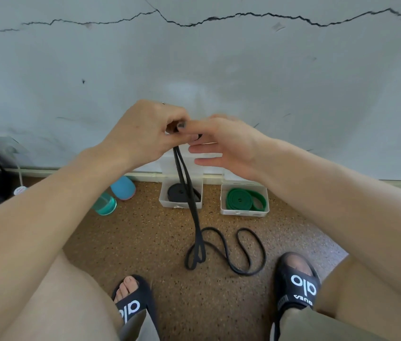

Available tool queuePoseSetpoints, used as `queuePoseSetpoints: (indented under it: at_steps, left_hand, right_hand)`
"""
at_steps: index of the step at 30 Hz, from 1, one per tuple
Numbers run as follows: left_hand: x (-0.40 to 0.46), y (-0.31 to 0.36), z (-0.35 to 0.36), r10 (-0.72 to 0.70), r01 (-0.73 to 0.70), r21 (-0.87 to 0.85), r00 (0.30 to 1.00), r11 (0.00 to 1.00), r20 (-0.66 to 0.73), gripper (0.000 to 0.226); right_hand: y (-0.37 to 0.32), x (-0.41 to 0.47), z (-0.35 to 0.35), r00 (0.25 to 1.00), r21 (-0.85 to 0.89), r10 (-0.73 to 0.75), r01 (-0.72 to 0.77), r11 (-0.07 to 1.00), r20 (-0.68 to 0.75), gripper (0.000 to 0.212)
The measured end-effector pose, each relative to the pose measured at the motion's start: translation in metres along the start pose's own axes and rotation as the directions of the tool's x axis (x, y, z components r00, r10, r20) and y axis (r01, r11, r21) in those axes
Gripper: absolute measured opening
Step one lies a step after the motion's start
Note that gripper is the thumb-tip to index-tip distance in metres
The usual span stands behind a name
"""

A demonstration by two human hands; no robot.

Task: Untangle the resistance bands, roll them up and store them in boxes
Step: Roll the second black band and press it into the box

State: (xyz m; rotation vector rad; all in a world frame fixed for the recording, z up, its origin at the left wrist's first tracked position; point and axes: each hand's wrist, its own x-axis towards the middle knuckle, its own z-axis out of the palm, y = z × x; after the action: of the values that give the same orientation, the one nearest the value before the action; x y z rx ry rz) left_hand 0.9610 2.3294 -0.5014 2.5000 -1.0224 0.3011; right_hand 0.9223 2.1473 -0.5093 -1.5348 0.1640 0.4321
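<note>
Speckled brown cork-looking floor (160, 242), with a pale grey wall (194, 65) behind it that had a long jagged crack running across the top. The black resistance band (195, 232) started right up at the fingers, where both hands met, then hung straight down as a doubled strand and pooled on the floor between the two slide sandals in loose loops — thin, flat, matte black, its top end wound into a tiny roll.

The left hand (142, 134) was curled up tight, fingers and thumb pinching that little rolled end. The right hand (229, 141) was mostly spread — lower fingers straight and relaxed, pointing left, while its thumb and forefinger pressed in on the same rolled bit. Exactly how much of the roll the right hand really held was hard to tell, since the fingers overlapped it.

Against the wall sat two small white boxes: the left box (167, 204) had a rolled black band (179, 191) in it, and the hanging strand crossed in front of it; the right box (245, 211) held a rolled green band (245, 199). Off to the left on the floor were a teal bottle (104, 204) and a blue cup-like thing (123, 188), just beside each other.
</note>
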Motion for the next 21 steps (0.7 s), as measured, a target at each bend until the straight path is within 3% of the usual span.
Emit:
queuePoseSetpoints:
  at_steps: [2, 5, 9, 12, 16, 21]
  left_hand:
    - [0.0004, 0.0013, -0.0004, 0.076, -0.076, 0.101, 0.997, 0.992, 0.008, 0.026]
    - [-0.0018, 0.0021, 0.0024, 0.056, -0.053, 0.101, 0.998, 0.993, -0.022, 0.024]
    - [-0.0034, 0.0053, 0.004, -0.178, 0.153, -0.314, 0.983, 0.937, -0.052, 0.013]
    - [-0.0028, 0.005, 0.0053, -0.237, 0.195, -0.424, 0.97, 0.885, -0.05, 0.008]
    - [-0.0015, 0.0011, 0.0036, -0.121, 0.111, -0.202, 0.992, 0.973, -0.037, 0.015]
    - [0.0004, 0.0048, 0.0057, 0.053, -0.053, -0.005, 0.998, 0.999, -0.022, 0.024]
  right_hand:
    - [0.0026, 0.0014, 0.0017, 0.998, -0.058, -0.004, 0.0, 0.998, -0.064, 0.044]
    - [0.0028, 0.0014, 0.0001, 0.997, -0.02, -0.009, 0.007, 1.0, -0.081, 0.042]
    - [-0.003, -0.003, -0.0047, 1.0, 0.138, 0.009, -0.007, 0.99, -0.017, 0.024]
    - [-0.0047, -0.0048, -0.0054, 0.999, 0.224, 0.006, -0.015, 0.974, 0.039, 0.02]
    - [-0.0022, -0.0037, -0.0039, 0.998, 0.166, 0.018, -0.028, 0.986, 0.064, 0.025]
    - [0.0033, -0.0002, -0.0009, 0.999, 0.015, -0.004, 0.004, 1.0, -0.038, 0.037]
